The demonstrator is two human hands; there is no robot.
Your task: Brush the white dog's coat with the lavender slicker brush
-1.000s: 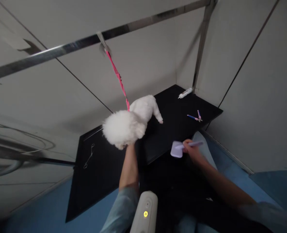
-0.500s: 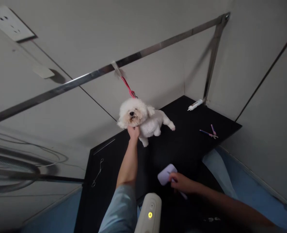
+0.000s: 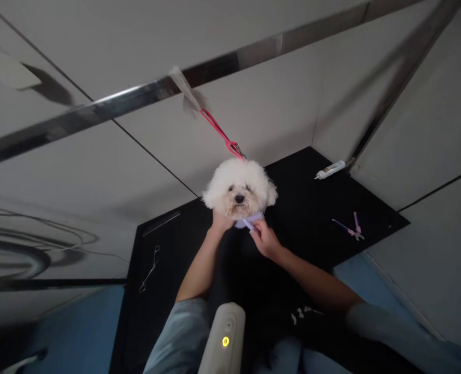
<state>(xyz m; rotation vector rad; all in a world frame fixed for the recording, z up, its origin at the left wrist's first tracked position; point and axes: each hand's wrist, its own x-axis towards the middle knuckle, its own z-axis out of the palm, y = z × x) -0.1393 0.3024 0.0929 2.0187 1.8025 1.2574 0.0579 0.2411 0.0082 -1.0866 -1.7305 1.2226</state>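
My left hand (image 3: 219, 222) cups the chin of the small fluffy white dog (image 3: 240, 190), fingers curled into its fur, at the middle of the black tabletop (image 3: 168, 270). My right hand (image 3: 265, 239) has its fingers clamped on the lilac plastic slicker brush (image 3: 248, 221), pressed just under the dog's muzzle. A red leash (image 3: 219, 133) runs up to the steel bar (image 3: 137, 98).

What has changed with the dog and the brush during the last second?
The dog turned to face the camera. The right hand carried the brush from the table's near edge up under the dog's chin. The left hand kept its grip at the chin. The pink leash, tube and clippers stayed.
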